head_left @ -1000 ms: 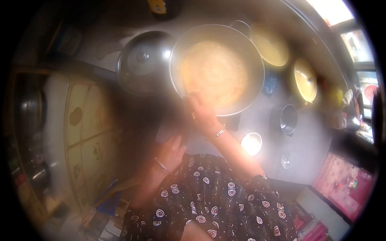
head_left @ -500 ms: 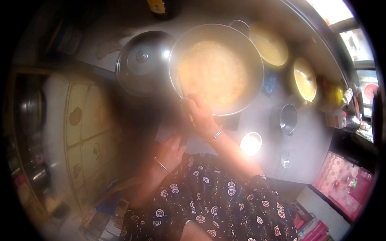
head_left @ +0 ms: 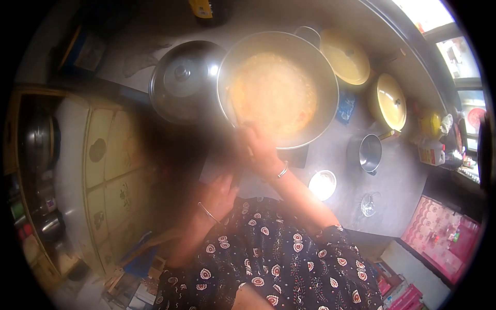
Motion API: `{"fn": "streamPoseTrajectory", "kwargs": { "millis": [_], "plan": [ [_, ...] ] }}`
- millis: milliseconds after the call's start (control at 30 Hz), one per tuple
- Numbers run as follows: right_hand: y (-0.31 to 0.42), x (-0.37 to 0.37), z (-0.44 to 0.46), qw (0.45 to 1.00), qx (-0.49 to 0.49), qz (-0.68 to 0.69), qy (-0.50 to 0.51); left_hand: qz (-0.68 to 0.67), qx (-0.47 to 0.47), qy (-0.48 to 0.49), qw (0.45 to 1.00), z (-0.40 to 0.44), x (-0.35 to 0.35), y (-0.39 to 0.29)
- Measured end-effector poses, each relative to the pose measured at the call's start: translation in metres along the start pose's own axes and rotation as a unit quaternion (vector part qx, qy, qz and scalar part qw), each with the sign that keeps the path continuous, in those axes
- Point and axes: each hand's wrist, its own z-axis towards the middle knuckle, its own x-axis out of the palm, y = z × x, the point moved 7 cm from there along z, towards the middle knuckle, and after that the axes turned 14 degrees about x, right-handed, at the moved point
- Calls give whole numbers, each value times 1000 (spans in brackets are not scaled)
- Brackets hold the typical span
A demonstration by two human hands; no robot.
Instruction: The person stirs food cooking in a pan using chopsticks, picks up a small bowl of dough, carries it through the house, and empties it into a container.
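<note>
Haze blurs part of the view. A large round pot (head_left: pixel 329 98) holds a bubbling orange-yellow food (head_left: pixel 274 95). At its near rim, my right hand (head_left: pixel 256 147) is closed around a thin utensil that leans into the pot along the inner left wall; its lower end is hidden. My left hand (head_left: pixel 219 194) rests lower left of the pot, near the counter's front edge, its fingers together; anything beneath them is too hazy to make out. A glass-topped lid (head_left: pixel 186 82) lies against the pot's left side.
Right of the pot are two yellow lids (head_left: pixel 346 57), (head_left: pixel 391 103), a blue packet (head_left: pixel 345 107), a grey saucepan (head_left: pixel 370 153), a white bowl (head_left: pixel 323 185) and a glass (head_left: pixel 368 205). A dark bottle with a yellow label (head_left: pixel 202 9) stands at the back.
The steam has thinned, and the things at the right look clearer. My right hand has shifted slightly at the pot's rim, still closed. My left hand has stayed in place.
</note>
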Motion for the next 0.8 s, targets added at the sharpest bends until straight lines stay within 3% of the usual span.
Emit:
{"fn": "streamPoseTrajectory", "kwargs": {
  "millis": [333, 800],
  "plan": [
    [-2, 0, -3, 1000, 8, -12, -23, 16, 29, 5, 999, 2, -2, -5],
    [-12, 2, -7, 999, 23, -37, -13, -1, 2, 11, 1000, 0, -1, 0]
  ]
}}
